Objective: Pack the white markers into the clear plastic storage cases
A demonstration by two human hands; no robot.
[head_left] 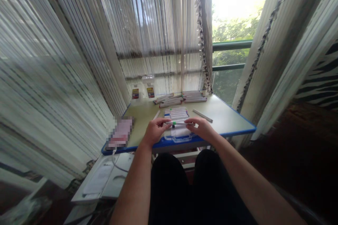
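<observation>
Between my two hands is a white marker with a green band (174, 123), lying crosswise. My left hand (156, 129) pinches its left end, and the fingers of my right hand (201, 127) close on its right end. Just beyond them, several white markers (176, 111) lie side by side in a row, some with blue or green parts. Under my hands is a clear plastic case (179, 137) with a handle at the table's front edge. A loose white marker (202, 115) rests to the right of the row, and another (156, 114) to the left.
Several more markers (170, 101) are piled at the back of the blue-edged table (227, 119). Clear packaging with labels (150, 92) stands at the back left. A blurred-out pink object (120, 132) with a cable lies at the left edge. Curtains (163, 24) hang behind.
</observation>
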